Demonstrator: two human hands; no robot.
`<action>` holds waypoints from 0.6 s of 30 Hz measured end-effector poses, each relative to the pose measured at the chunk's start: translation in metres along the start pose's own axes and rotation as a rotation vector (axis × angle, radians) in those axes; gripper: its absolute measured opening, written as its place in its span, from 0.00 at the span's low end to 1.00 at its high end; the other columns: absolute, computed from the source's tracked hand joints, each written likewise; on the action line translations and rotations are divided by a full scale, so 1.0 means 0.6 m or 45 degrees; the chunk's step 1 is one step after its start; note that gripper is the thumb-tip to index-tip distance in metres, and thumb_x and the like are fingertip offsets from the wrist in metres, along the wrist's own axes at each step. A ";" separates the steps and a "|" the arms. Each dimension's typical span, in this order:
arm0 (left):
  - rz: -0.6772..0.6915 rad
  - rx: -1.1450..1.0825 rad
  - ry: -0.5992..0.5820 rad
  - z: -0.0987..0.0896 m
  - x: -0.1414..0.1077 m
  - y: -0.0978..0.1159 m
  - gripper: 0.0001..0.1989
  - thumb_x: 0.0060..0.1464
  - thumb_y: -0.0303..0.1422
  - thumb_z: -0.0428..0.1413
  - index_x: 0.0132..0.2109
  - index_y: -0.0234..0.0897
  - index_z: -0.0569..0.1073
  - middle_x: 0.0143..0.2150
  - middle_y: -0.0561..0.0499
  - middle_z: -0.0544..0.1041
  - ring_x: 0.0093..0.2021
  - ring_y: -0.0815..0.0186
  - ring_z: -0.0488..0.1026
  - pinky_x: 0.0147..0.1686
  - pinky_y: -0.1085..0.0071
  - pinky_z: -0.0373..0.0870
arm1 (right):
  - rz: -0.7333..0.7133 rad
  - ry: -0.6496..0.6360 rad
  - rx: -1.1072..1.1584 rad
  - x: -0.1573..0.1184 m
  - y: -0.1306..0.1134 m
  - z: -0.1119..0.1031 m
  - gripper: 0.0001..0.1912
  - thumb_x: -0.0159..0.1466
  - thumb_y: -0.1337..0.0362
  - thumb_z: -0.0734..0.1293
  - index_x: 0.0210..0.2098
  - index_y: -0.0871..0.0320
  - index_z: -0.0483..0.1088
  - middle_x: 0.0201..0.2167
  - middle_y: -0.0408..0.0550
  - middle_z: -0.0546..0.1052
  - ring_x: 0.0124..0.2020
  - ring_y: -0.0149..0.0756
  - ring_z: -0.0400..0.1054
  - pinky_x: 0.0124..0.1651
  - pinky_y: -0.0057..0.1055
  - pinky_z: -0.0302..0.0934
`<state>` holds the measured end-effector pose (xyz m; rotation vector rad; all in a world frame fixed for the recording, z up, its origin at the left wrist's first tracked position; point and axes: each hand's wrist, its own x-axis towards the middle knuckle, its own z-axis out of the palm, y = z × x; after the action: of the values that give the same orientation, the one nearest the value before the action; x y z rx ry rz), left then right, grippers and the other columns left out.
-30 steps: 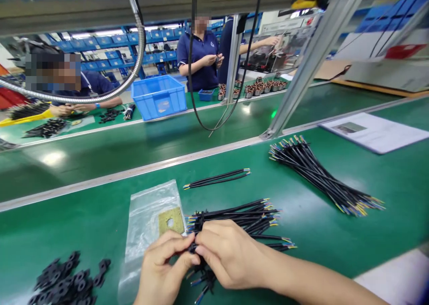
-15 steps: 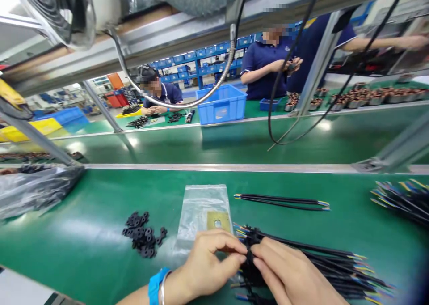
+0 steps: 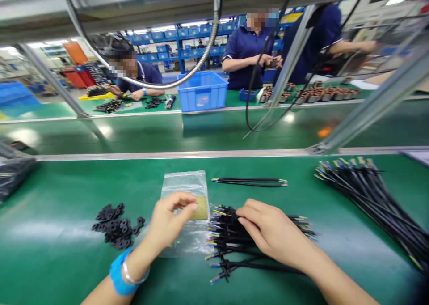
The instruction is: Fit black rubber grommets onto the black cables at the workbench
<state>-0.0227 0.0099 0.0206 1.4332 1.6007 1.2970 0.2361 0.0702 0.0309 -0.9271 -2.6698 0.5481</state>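
My left hand (image 3: 172, 220), with a blue band and a bracelet at the wrist, is over the plastic bag (image 3: 183, 180) and the yellowish square piece (image 3: 201, 209). Its thumb and fingertips are pinched; whatever they hold is too small to make out. My right hand (image 3: 268, 226) has its fingers closed at the upper edge of the pile of black cables (image 3: 231, 233), touching a dark part there. Black clips sit on the cables near their left ends, where coloured wires show. Left of the bag lies a heap of small black clips (image 3: 117, 226).
Three black cables (image 3: 250, 181) lie behind the pile. A big cable bundle (image 3: 372, 193) is at the right. Beyond the metal rail (image 3: 167, 154) stand a blue bin (image 3: 203, 92) and several people at the far bench. A dark bag (image 3: 15, 175) lies far left.
My hands have parted: the left moved away from the cables to over the bag, while the right stays at the pile. The view has shifted right, showing more of the large cable bundle.
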 end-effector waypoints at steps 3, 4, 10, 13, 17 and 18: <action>-0.005 0.036 0.064 -0.053 0.020 -0.005 0.06 0.51 0.34 0.62 0.37 0.38 0.77 0.33 0.53 0.77 0.33 0.70 0.73 0.34 0.75 0.70 | 0.064 -0.104 -0.069 0.001 0.009 -0.010 0.11 0.68 0.69 0.57 0.39 0.57 0.70 0.34 0.47 0.71 0.37 0.38 0.65 0.41 0.34 0.59; -0.009 0.039 0.087 -0.069 0.024 -0.006 0.07 0.51 0.35 0.62 0.38 0.38 0.77 0.34 0.52 0.77 0.33 0.70 0.72 0.34 0.75 0.70 | 0.073 -0.124 -0.078 0.002 0.010 -0.012 0.10 0.68 0.69 0.58 0.39 0.57 0.71 0.34 0.47 0.72 0.38 0.38 0.65 0.42 0.34 0.59; 0.047 0.042 0.158 -0.117 0.025 0.006 0.09 0.52 0.37 0.62 0.38 0.38 0.76 0.41 0.49 0.76 0.37 0.65 0.74 0.37 0.71 0.72 | 0.085 -0.158 -0.041 0.005 0.003 -0.003 0.05 0.65 0.69 0.61 0.37 0.55 0.68 0.35 0.44 0.73 0.38 0.37 0.66 0.42 0.33 0.59; 0.106 0.219 0.086 -0.136 0.016 0.027 0.09 0.54 0.38 0.60 0.40 0.39 0.76 0.44 0.47 0.76 0.41 0.63 0.74 0.40 0.70 0.72 | 0.066 -0.184 -0.071 0.002 -0.002 0.008 0.04 0.64 0.70 0.62 0.33 0.55 0.66 0.33 0.43 0.72 0.36 0.36 0.66 0.39 0.33 0.59; 0.018 0.633 -0.208 -0.173 -0.014 0.044 0.12 0.59 0.39 0.54 0.46 0.42 0.75 0.46 0.47 0.77 0.41 0.62 0.75 0.41 0.68 0.72 | 0.020 -0.157 -0.035 0.003 0.019 0.014 0.04 0.64 0.66 0.63 0.32 0.55 0.68 0.32 0.43 0.73 0.34 0.35 0.67 0.36 0.32 0.61; -0.022 0.759 -0.259 -0.183 -0.024 0.040 0.12 0.59 0.39 0.53 0.47 0.42 0.75 0.46 0.48 0.78 0.42 0.61 0.75 0.43 0.67 0.72 | -0.004 -0.104 -0.024 0.007 0.032 0.016 0.05 0.65 0.63 0.63 0.33 0.54 0.69 0.33 0.44 0.73 0.34 0.35 0.68 0.37 0.32 0.63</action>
<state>-0.1111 -0.0338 0.0761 1.8195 1.9390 0.6493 0.2397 0.0844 0.0147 -0.9247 -2.7532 0.5727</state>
